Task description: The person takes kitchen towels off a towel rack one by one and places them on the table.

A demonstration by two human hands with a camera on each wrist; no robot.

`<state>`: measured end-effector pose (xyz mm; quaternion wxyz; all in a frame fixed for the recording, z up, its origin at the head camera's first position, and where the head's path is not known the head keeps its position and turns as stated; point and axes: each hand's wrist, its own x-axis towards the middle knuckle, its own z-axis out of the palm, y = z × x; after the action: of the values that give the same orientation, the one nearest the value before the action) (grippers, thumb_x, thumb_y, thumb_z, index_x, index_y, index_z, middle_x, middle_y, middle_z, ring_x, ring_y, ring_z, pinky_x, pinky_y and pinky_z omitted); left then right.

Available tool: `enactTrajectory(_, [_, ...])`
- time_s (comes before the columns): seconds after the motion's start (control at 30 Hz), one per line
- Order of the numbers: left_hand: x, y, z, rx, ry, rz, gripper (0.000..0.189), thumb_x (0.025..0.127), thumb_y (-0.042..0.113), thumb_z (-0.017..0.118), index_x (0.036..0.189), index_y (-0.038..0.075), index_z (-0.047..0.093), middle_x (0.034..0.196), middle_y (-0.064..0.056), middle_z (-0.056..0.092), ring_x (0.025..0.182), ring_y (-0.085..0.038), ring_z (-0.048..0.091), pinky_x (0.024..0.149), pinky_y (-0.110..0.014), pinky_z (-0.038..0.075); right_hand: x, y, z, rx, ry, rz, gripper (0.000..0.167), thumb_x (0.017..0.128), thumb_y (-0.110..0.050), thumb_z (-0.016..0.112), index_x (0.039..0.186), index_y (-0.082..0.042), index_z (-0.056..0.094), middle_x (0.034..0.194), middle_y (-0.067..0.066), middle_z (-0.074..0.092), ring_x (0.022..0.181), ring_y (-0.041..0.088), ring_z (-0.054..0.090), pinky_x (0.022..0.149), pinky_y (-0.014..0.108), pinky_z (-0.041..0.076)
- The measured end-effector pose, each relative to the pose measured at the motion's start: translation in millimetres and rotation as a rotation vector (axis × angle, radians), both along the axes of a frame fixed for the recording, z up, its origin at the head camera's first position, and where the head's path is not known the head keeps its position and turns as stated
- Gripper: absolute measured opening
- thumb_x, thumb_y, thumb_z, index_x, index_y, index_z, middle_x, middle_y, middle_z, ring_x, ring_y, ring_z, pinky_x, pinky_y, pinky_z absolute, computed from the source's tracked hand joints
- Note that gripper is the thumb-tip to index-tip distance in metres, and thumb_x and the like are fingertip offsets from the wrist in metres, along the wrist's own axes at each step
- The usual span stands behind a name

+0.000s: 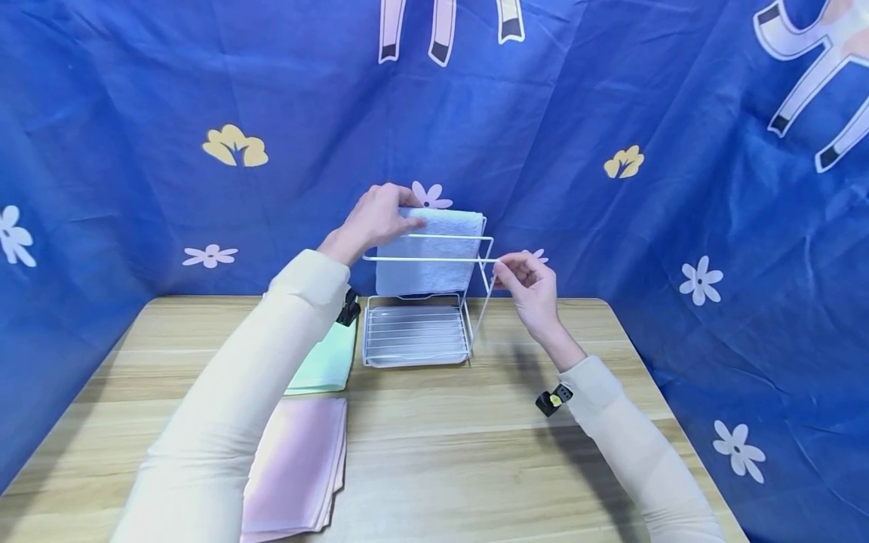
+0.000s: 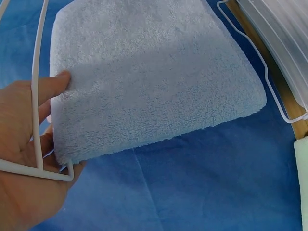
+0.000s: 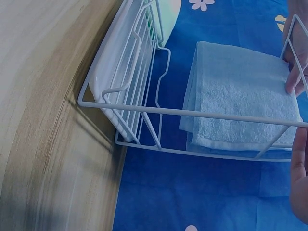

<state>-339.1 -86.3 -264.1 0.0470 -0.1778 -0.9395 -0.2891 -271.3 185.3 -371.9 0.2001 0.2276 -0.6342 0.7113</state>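
Note:
A light blue towel (image 1: 424, 277), folded over, hangs at the back of a white wire rack (image 3: 202, 114). My left hand (image 1: 380, 216) pinches the towel's upper left edge, thumb on the front and fingers partly hidden behind it. In the left wrist view, white bars of the rack pass in front of that hand. My right hand (image 1: 529, 290) pinches the rack's upper right front corner with thumb and fingers. Only part of the right hand shows in the right wrist view.
A white tray (image 3: 103, 74) lies at the rack's base under thin wires. Left of it, a green folded cloth (image 1: 329, 362) lies partly behind my left arm. A pink folded cloth (image 1: 305, 460) lies nearer on the wooden table (image 1: 434, 452). A blue patterned curtain (image 1: 305, 113) hangs behind.

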Motion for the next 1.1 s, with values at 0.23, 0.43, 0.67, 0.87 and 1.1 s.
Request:
enactTrajectory(0.23, [0.5,0.8,-0.5,0.002,0.012,-0.006,0.033,0.103,0.027,0.069,0.129,0.007,0.074,0.139,-0.014,0.07,0.121,-0.031,0.064,0.105,-0.049,0.052,-0.8,1.2,-0.2,-0.005,0.004,0.016,0.03,0.097,0.012,0.064,0.098,-0.016,0.074,0.082,-0.003,0.074,0.073,0.004,0.073,0.073,0.03,0.065])
enactTrajectory(0.43, [-0.8,-0.8,-2.9,0.009,0.011,-0.003,0.034,0.104,0.028,0.069,0.131,0.009,0.074,0.143,-0.014,0.067,0.128,-0.032,0.06,0.109,-0.05,0.051,-0.6,-0.3,-0.1,-0.001,0.004,0.011,0.032,0.097,0.012,0.064,0.098,-0.018,0.074,0.083,-0.006,0.073,0.073,0.006,0.072,0.073,0.028,0.064])
enactTrajectory(0.67, [-3.1,-1.4,-3.4,0.013,0.021,-0.011,0.034,0.103,0.027,0.07,0.132,0.009,0.074,0.145,-0.014,0.066,0.136,-0.033,0.057,0.115,-0.052,0.047,-0.2,-0.4,0.0,0.006,0.007,-0.003,0.033,0.096,0.013,0.064,0.098,-0.019,0.073,0.083,-0.008,0.073,0.073,0.006,0.072,0.073,0.028,0.064])
enactTrajectory(0.87, [-3.9,-1.9,-2.5,0.018,0.038,-0.019,0.034,0.102,0.026,0.072,0.132,0.01,0.074,0.142,-0.013,0.068,0.137,-0.034,0.057,0.116,-0.052,0.046,-0.1,-0.9,0.7,0.007,0.007,-0.004,0.032,0.097,0.012,0.064,0.098,-0.018,0.074,0.084,-0.008,0.073,0.073,0.005,0.072,0.072,0.027,0.064])
enactTrajectory(1.1, [-5.2,-3.4,-0.9,0.006,0.092,-0.046,0.032,0.102,0.025,0.072,0.129,0.008,0.075,0.132,-0.015,0.07,0.13,-0.035,0.058,0.113,-0.052,0.045,-1.7,-0.3,0.1,0.001,0.002,0.001,0.023,0.097,0.011,0.065,0.1,-0.01,0.073,0.084,-0.006,0.073,0.073,0.009,0.072,0.072,0.025,0.064])
